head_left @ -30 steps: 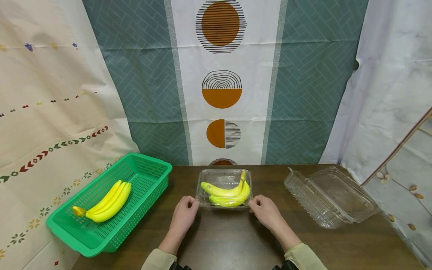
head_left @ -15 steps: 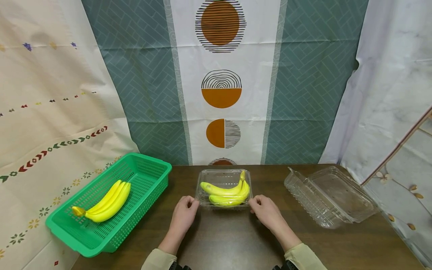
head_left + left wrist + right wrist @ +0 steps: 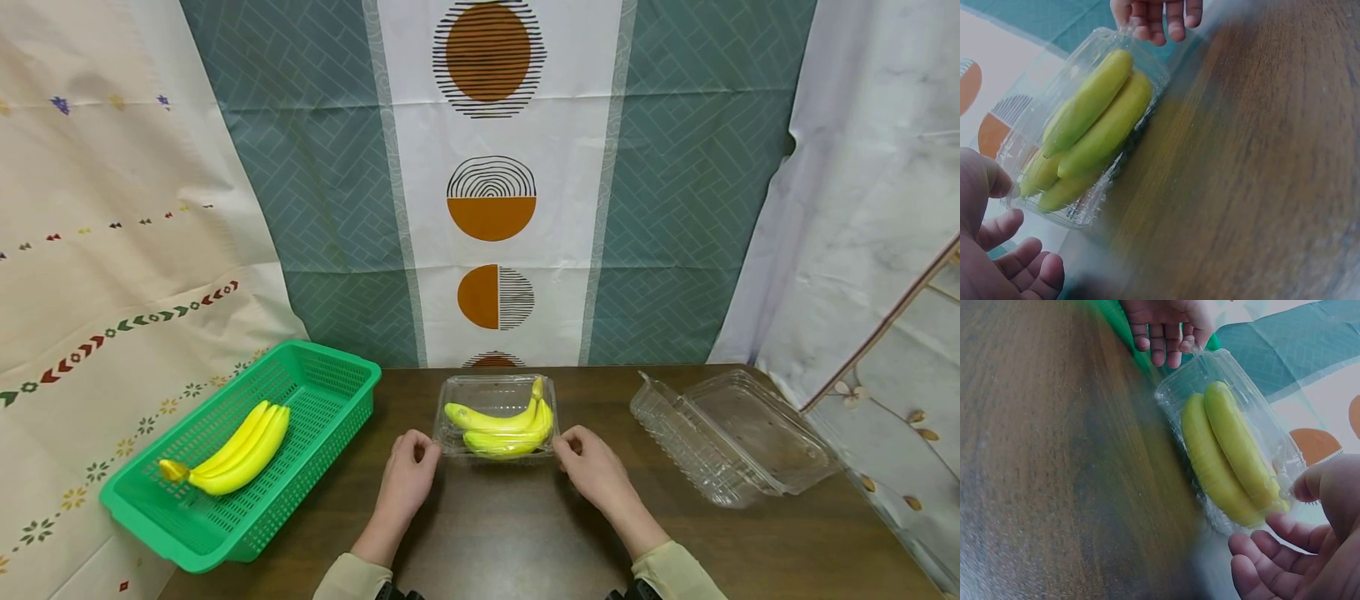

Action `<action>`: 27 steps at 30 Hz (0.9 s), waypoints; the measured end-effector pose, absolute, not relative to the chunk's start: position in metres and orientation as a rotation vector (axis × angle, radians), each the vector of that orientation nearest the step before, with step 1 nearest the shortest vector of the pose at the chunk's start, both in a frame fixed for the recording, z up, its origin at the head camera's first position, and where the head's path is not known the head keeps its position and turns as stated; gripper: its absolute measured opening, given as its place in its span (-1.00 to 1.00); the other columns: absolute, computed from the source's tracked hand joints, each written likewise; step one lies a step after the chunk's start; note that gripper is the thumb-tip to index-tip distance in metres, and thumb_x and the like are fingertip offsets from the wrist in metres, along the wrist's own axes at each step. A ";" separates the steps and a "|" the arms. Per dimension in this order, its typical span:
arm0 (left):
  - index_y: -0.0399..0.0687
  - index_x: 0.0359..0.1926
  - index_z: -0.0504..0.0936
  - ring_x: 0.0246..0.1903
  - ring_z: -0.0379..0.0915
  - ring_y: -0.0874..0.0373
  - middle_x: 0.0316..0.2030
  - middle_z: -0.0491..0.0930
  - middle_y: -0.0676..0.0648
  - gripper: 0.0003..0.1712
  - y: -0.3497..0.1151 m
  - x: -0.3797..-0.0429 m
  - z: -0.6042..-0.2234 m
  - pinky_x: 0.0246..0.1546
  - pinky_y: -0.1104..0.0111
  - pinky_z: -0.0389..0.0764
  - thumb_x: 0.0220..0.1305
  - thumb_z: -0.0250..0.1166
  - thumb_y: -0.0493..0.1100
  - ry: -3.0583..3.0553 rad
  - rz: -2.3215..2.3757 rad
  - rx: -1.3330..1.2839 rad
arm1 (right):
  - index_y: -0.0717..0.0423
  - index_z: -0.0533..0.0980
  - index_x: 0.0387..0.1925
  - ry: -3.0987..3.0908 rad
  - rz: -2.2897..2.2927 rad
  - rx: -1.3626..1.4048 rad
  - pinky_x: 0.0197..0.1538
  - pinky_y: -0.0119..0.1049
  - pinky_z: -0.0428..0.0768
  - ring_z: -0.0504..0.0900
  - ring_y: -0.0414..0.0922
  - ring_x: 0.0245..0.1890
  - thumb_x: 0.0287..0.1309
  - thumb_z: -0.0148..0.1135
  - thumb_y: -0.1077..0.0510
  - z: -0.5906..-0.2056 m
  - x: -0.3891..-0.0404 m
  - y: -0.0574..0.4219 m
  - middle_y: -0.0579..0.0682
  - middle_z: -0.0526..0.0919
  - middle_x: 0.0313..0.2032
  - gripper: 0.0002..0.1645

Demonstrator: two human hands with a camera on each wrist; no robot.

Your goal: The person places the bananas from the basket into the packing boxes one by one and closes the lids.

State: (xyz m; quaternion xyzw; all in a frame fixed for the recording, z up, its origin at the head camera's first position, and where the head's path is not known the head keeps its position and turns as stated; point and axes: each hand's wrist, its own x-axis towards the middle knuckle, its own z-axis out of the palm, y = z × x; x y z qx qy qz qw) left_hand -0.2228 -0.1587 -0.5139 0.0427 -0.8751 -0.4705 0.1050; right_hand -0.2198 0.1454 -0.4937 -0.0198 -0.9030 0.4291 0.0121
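Note:
A clear plastic clamshell container [image 3: 455, 387] sits in the middle of the table with its lid down over a bunch of yellow bananas [image 3: 501, 442]. My left hand [image 3: 408, 471] pinches its near left corner between thumb and index finger; the other fingers hang loosely curled below, as the left wrist view shows. At the near right corner, my right hand [image 3: 594, 471] pinches the rim the same way. Both wrist views show the bananas [image 3: 1100, 119] through the clear plastic, and the container [image 3: 1260, 394] between the two hands.
To the left stands a green plastic basket [image 3: 322, 446] with another banana bunch [image 3: 243, 454] in it. An opened clear clamshell [image 3: 757, 433] lies at the right of the brown table [image 3: 517, 533]. Patterned cloths hang behind and at both sides.
Both hands have risen very slightly at the container's near corners. The container, bananas, basket and opened clamshell stay where they were.

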 end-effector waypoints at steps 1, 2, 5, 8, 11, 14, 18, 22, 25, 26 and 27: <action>-0.05 -0.24 0.57 -0.19 0.41 0.06 -0.20 0.47 -0.05 -0.88 -0.159 -0.223 -0.514 -0.13 0.17 0.47 0.51 0.29 -0.17 -2.574 -1.385 0.124 | 0.03 0.66 -0.08 -2.809 1.333 -0.062 -0.27 -0.12 0.54 0.57 -0.14 -0.38 0.59 0.19 -0.09 -0.494 -0.220 0.146 -0.11 0.66 -0.36 -0.71; -0.05 -0.23 0.57 -0.19 0.42 0.06 -0.20 0.47 -0.06 -0.89 -0.159 -0.223 -0.514 -0.13 0.17 0.47 0.51 0.29 -0.17 -2.571 -1.383 0.124 | 0.03 0.66 -0.03 -2.802 1.326 -0.059 -0.25 -0.12 0.55 0.58 -0.14 -0.37 0.59 0.20 -0.09 -0.494 -0.220 0.146 -0.12 0.66 -0.35 -0.70; -0.06 -0.18 0.56 -0.18 0.44 0.06 -0.19 0.49 -0.07 -0.89 -0.159 -0.224 -0.515 -0.12 0.16 0.49 0.51 0.31 -0.17 -2.552 -1.368 0.128 | 0.04 0.67 0.08 -2.785 1.315 -0.049 -0.16 -0.06 0.59 0.61 -0.15 -0.30 0.59 0.23 -0.11 -0.494 -0.220 0.146 -0.11 0.68 -0.25 -0.65; -0.08 -0.11 0.56 -0.14 0.48 0.06 -0.14 0.51 -0.08 -0.89 -0.158 -0.225 -0.518 -0.10 0.15 0.52 0.51 0.32 -0.16 -2.533 -1.359 0.134 | 0.07 0.68 0.15 -2.776 1.293 -0.041 -0.03 0.03 0.63 0.65 -0.12 -0.20 0.60 0.24 -0.12 -0.494 -0.220 0.146 -0.06 0.70 -0.09 -0.60; -0.10 -0.01 0.57 -0.08 0.52 0.02 -0.07 0.53 -0.11 -0.85 -0.158 -0.226 -0.519 -0.07 0.11 0.55 0.53 0.31 -0.16 -2.510 -1.361 0.129 | 0.09 0.68 0.20 -2.769 1.271 -0.036 0.06 0.13 0.64 0.68 -0.05 -0.09 0.60 0.25 -0.12 -0.494 -0.219 0.146 -0.01 0.70 0.04 -0.56; -0.11 0.07 0.58 -0.01 0.56 -0.02 0.01 0.55 -0.13 -0.80 -0.158 -0.226 -0.520 -0.01 0.05 0.58 0.56 0.31 -0.15 -2.494 -1.359 0.114 | 0.07 0.68 0.25 -2.756 1.254 -0.034 0.07 0.15 0.65 0.69 -0.02 -0.03 0.61 0.25 -0.12 -0.494 -0.219 0.145 -0.01 0.70 0.08 -0.55; -0.12 0.16 0.58 0.01 0.58 -0.06 0.08 0.56 -0.17 -0.75 -0.157 -0.226 -0.521 0.06 -0.02 0.61 0.60 0.30 -0.13 -2.491 -1.330 0.097 | 0.05 0.66 0.30 -2.730 1.237 -0.029 0.03 0.11 0.65 0.69 -0.03 -0.02 0.60 0.27 -0.13 -0.493 -0.219 0.143 -0.05 0.70 0.06 -0.53; -0.13 0.22 0.57 -0.03 0.60 -0.06 0.13 0.55 -0.19 -0.70 -0.155 -0.226 -0.519 0.07 -0.04 0.65 0.64 0.28 -0.10 -2.502 -1.314 0.092 | 0.05 0.60 0.40 -2.711 1.232 -0.018 0.03 0.13 0.66 0.71 -0.02 0.04 0.59 0.31 -0.13 -0.491 -0.217 0.141 -0.04 0.70 0.10 -0.45; -0.14 0.25 0.57 -0.01 0.61 -0.07 0.17 0.54 -0.21 -0.68 -0.154 -0.225 -0.517 0.09 -0.05 0.67 0.66 0.27 -0.08 -2.504 -1.326 0.093 | 0.04 0.54 0.48 -2.710 1.229 -0.007 0.04 0.17 0.67 0.71 0.00 0.11 0.58 0.33 -0.14 -0.490 -0.216 0.139 0.00 0.67 0.19 -0.38; -0.15 0.25 0.57 0.01 0.62 -0.08 0.18 0.54 -0.22 -0.67 -0.153 -0.225 -0.516 0.10 -0.05 0.67 0.66 0.27 -0.08 -2.502 -1.327 0.090 | 0.03 0.53 0.50 -2.711 1.221 -0.002 0.04 0.19 0.68 0.71 0.02 0.13 0.58 0.33 -0.15 -0.489 -0.216 0.138 0.02 0.66 0.22 -0.36; -0.15 0.26 0.57 0.04 0.61 -0.08 0.18 0.54 -0.22 -0.67 -0.153 -0.225 -0.516 0.11 -0.05 0.68 0.66 0.27 -0.08 -2.501 -1.327 0.089 | 0.02 0.52 0.51 -2.712 1.211 0.005 0.05 0.21 0.67 0.70 0.03 0.15 0.58 0.33 -0.15 -0.489 -0.215 0.137 0.04 0.65 0.25 -0.35</action>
